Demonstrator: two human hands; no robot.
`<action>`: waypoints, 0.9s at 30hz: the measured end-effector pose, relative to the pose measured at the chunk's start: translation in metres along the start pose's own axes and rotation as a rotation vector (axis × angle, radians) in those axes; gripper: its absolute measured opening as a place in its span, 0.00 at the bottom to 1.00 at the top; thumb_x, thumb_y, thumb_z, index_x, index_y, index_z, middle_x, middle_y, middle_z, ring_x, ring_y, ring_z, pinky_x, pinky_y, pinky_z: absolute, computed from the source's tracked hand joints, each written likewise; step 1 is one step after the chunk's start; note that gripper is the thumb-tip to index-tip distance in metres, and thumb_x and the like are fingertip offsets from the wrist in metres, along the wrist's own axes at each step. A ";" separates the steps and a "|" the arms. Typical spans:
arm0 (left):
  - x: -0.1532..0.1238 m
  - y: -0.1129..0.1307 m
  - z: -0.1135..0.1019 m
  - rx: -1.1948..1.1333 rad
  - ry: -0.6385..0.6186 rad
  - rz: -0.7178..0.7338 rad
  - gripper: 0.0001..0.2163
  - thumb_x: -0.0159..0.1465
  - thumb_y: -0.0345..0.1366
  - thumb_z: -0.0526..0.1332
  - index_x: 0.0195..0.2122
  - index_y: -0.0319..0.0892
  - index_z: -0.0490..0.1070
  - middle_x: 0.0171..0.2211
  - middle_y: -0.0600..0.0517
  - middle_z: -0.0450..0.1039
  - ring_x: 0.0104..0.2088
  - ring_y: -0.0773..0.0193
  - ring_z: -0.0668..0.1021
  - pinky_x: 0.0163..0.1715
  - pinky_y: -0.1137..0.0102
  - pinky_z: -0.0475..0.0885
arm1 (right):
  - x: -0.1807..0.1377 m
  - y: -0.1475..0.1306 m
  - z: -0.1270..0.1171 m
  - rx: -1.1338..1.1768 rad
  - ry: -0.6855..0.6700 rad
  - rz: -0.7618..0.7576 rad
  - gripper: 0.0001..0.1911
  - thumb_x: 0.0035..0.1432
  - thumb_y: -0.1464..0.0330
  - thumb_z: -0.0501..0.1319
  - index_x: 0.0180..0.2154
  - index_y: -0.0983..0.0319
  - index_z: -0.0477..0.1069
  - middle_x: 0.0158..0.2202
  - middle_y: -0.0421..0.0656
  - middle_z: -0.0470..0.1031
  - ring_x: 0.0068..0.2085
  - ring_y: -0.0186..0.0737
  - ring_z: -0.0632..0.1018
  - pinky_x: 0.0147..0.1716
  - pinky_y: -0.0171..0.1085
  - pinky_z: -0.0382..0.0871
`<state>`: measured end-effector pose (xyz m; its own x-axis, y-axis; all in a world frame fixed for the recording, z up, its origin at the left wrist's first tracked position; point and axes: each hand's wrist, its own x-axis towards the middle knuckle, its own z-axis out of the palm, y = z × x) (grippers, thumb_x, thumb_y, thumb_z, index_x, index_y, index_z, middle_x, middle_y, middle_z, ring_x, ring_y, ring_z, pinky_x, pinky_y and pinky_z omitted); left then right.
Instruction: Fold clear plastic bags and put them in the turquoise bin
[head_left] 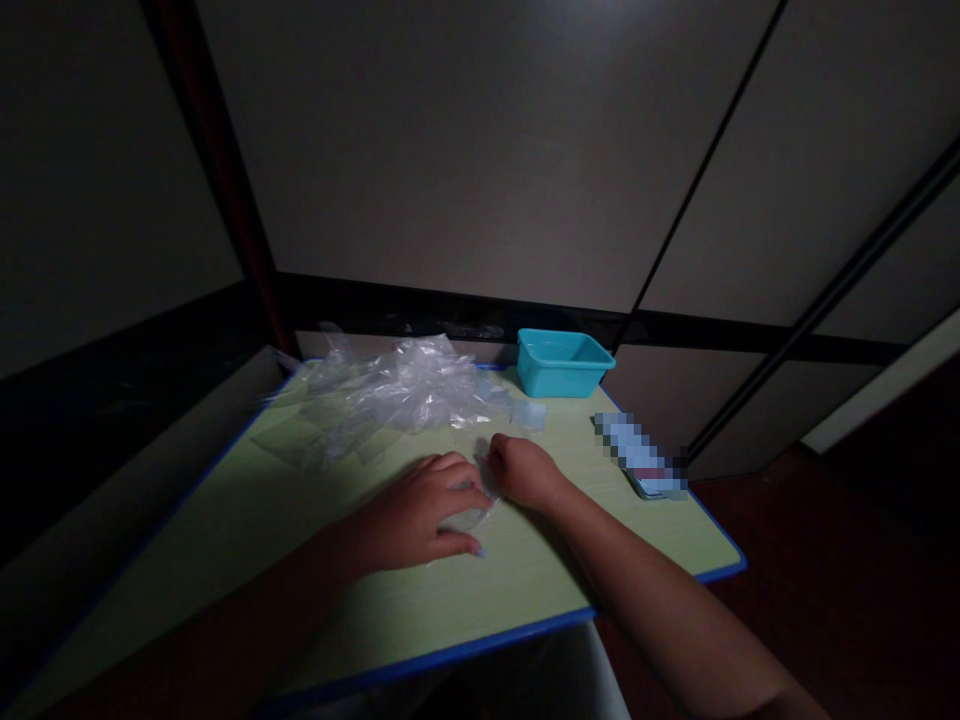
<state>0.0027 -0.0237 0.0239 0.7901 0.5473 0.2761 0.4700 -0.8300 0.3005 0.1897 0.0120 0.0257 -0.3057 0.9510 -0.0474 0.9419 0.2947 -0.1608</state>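
Observation:
On the pale green tabletop (525, 585), a small clear plastic bag (466, 519) lies flat under my hands. My left hand (427, 512) rests over it with fingers stretched out and thumb apart, touching the plastic. Beside it, my right hand (525, 470) is closed, its fingers pinching the bag's far right edge. What the bag holds, if anything, is partly covered by my fingers. Just beyond both hands spreads a loose heap of clear plastic bags (420, 385).
A turquoise plastic basket (564, 380) stands at the table's back right corner. Near it lies a small pale blue piece (529, 414). A flat, blurred-out object (641, 458) lies by the right edge. Cabinet panels (480, 160) rise behind the table.

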 end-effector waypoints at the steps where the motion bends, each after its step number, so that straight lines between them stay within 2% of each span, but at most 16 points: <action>1: 0.000 0.000 0.001 0.002 -0.007 -0.002 0.17 0.56 0.47 0.66 0.46 0.48 0.73 0.43 0.50 0.70 0.47 0.55 0.69 0.48 0.63 0.63 | 0.000 0.000 0.000 0.002 -0.002 0.002 0.12 0.62 0.65 0.51 0.41 0.63 0.69 0.38 0.51 0.78 0.38 0.43 0.78 0.29 0.35 0.57; 12: -0.001 -0.001 0.002 0.022 -0.028 0.004 0.14 0.59 0.45 0.64 0.45 0.49 0.73 0.44 0.49 0.70 0.47 0.55 0.69 0.48 0.62 0.64 | -0.001 -0.003 -0.002 0.004 -0.011 0.021 0.15 0.60 0.62 0.52 0.40 0.64 0.72 0.39 0.52 0.78 0.38 0.43 0.77 0.29 0.35 0.58; 16: -0.001 -0.001 0.000 -0.028 -0.001 -0.008 0.10 0.60 0.42 0.63 0.40 0.44 0.73 0.40 0.49 0.70 0.43 0.57 0.70 0.45 0.65 0.65 | -0.002 -0.001 -0.002 0.001 -0.008 0.011 0.15 0.61 0.62 0.52 0.41 0.63 0.71 0.39 0.51 0.78 0.38 0.43 0.77 0.29 0.35 0.58; 20: -0.001 -0.001 -0.002 -0.077 -0.001 0.006 0.07 0.61 0.41 0.62 0.36 0.44 0.73 0.38 0.50 0.69 0.41 0.59 0.70 0.43 0.66 0.65 | -0.003 -0.001 -0.003 0.003 -0.007 -0.001 0.14 0.61 0.62 0.52 0.42 0.63 0.71 0.39 0.51 0.78 0.38 0.43 0.77 0.29 0.35 0.57; 27: 0.000 -0.001 -0.001 -0.095 -0.003 -0.018 0.10 0.59 0.41 0.63 0.40 0.45 0.73 0.39 0.50 0.70 0.41 0.58 0.71 0.43 0.66 0.66 | -0.002 0.000 -0.004 0.015 -0.014 -0.008 0.14 0.61 0.62 0.54 0.41 0.62 0.71 0.38 0.50 0.78 0.38 0.42 0.77 0.28 0.35 0.56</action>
<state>0.0017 -0.0233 0.0246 0.7829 0.5619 0.2669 0.4452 -0.8058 0.3904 0.1909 0.0101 0.0302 -0.3152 0.9471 -0.0596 0.9373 0.3009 -0.1760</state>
